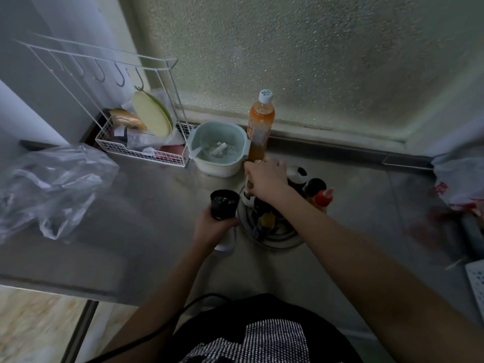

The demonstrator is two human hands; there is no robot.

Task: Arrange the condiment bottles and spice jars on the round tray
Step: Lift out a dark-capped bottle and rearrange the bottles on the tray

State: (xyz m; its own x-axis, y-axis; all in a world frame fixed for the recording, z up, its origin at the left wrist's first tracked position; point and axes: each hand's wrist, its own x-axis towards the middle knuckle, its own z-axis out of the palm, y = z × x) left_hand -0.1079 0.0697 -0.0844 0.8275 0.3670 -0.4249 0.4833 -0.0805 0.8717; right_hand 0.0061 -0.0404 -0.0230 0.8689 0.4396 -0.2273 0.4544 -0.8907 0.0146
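Observation:
A round metal tray (282, 238) lies on the steel counter, crowded with several bottles and jars. Among them are a red-capped squeeze bottle (324, 197), a dark-capped bottle (316, 186) and a yellow-lidded jar (267, 220). My right hand (265, 178) reaches over the tray's far left side and grips a small bottle (248, 188) with a white base there. My left hand (214, 227) holds a white jar with a black lid (224, 205) upright just left of the tray. A tall orange bottle with a white cap (260, 124) stands behind the tray.
A pale green colander bowl (218, 149) sits behind the tray on the left. A white wire rack (141, 142) with plates and packets stands at the back left. A crumpled clear plastic bag (52, 184) lies left; another bag (461, 184) is at the right edge.

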